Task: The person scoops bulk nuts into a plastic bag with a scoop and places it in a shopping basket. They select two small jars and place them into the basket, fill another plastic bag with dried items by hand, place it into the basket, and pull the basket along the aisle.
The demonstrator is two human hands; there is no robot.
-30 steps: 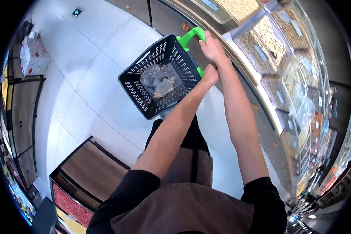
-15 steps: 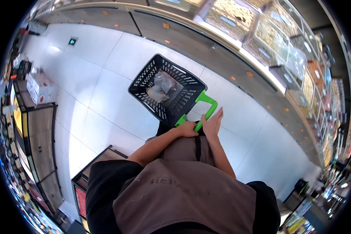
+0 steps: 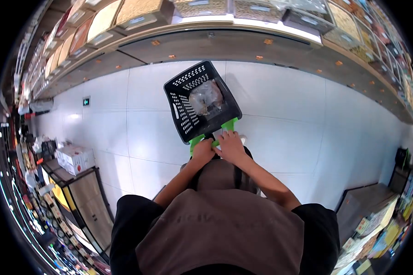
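A black shopping basket [image 3: 173, 114] with slotted walls and a green handle [image 3: 229, 124] is in front of my body, above the floor tiles. Clear plastic bags [image 3: 206, 97] lie inside it; their contents are hard to make out. My left hand [image 3: 203, 150] is closed around the left part of the handle. On the right part, my right hand [image 3: 231, 145] has its fingers wrapped over the green bar. The two hands are close together, near my waist.
Bulk bins [image 3: 144, 13] of grains or nuts line the long shelf unit [image 3: 206, 43] ahead. At left, a white box [image 3: 75, 159] sits on a wooden cabinet [image 3: 89, 201]. A dark display stand [image 3: 365, 206] with packets is at lower right. Pale tiles [image 3: 280, 91] cover the floor.
The view has turned to face the shelf more squarely. My right hand, earlier with fingers extended beside the handle, is now closed on it. The basket has swung round, its handle nearer me.
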